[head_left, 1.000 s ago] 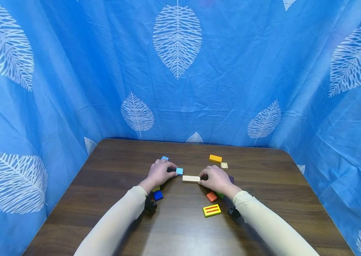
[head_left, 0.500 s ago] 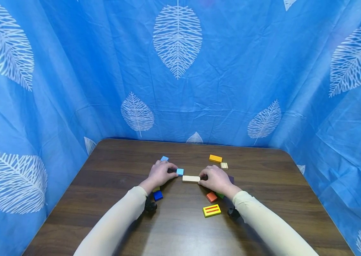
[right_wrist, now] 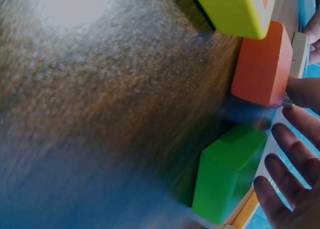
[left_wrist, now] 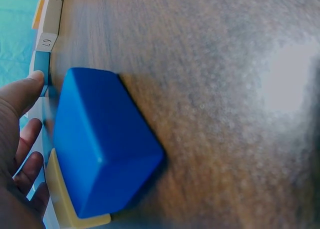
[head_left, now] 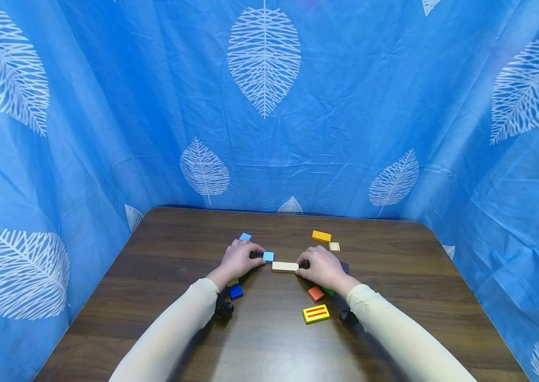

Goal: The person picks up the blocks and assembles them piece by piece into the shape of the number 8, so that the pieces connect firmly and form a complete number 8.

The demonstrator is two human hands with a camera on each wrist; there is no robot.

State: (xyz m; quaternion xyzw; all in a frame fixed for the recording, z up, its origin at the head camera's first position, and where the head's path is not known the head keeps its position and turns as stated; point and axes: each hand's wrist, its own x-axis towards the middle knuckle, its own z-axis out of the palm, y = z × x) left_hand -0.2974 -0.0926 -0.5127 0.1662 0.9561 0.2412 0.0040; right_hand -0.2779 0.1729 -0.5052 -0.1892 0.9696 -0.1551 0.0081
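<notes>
My left hand [head_left: 239, 258] pinches a small light blue block [head_left: 268, 257] between thumb and fingers, on the table. In the left wrist view the thumb lies on that light blue block [left_wrist: 42, 64], whose end meets a long cream block with a number on it [left_wrist: 49, 24]. At the other end of the cream block [head_left: 285, 267], my right hand [head_left: 323, 265] pinches it with thumb and index finger. The right wrist view shows the remaining fingers [right_wrist: 295, 144] spread and holding nothing; the cream block [right_wrist: 298, 54] is partly hidden behind an orange-red block [right_wrist: 262, 64].
Near my left wrist lie a dark blue block [head_left: 236, 292] and a yellow block [left_wrist: 62, 204]. By the right wrist are a green block [right_wrist: 227, 179] and a yellow block with red stripes [head_left: 316, 314]. Farther back lie an orange block [head_left: 321, 236] and a striped pale block [head_left: 334, 247].
Compared with a second ago, the light blue block and my left fingertips have shifted very slightly toward the cream block. My right hand and the other blocks look unmoved.
</notes>
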